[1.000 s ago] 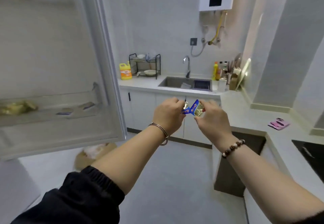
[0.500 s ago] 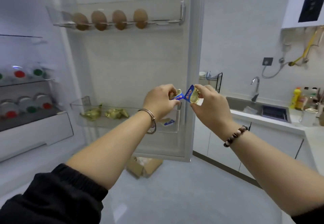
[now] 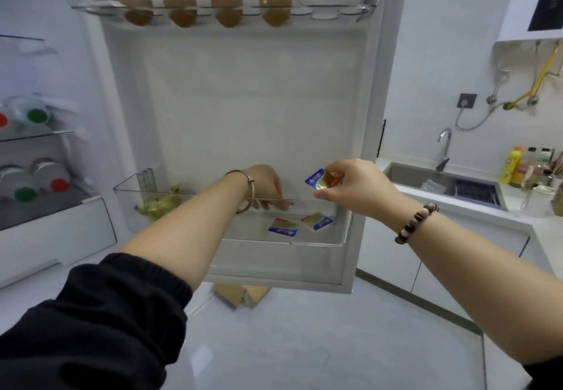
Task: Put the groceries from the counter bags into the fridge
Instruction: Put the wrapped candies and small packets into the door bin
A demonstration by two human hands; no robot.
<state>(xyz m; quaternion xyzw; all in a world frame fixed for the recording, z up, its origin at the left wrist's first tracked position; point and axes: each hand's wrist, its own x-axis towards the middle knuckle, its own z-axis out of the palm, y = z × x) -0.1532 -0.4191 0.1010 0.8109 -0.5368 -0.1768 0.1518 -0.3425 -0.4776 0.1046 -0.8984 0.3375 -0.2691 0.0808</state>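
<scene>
The fridge door (image 3: 249,109) stands open in front of me. My right hand (image 3: 356,188) pinches a small blue and gold packet (image 3: 318,178) just above the right end of the clear lower door bin (image 3: 307,241). My left hand (image 3: 265,187) reaches down into that bin, fingers pointing downward past its rim and holding nothing that I can see. Two matching packets, one (image 3: 283,227) and the other (image 3: 316,221), lie on the bin floor. Crumpled gold-wrapped items (image 3: 158,205) sit at the bin's left end.
Several brown eggs (image 3: 228,2) fill the top door rack. Fridge shelves with red- and green-capped containers (image 3: 36,115) are at left. A sink (image 3: 441,182) and counter with bottles (image 3: 515,167) lie to the right. A cardboard box (image 3: 243,295) sits on the floor under the door.
I turned from the sink toward the open fridge door. My hands, which held packets together, separated; the left went down into the lower door bin, where two packets now lie.
</scene>
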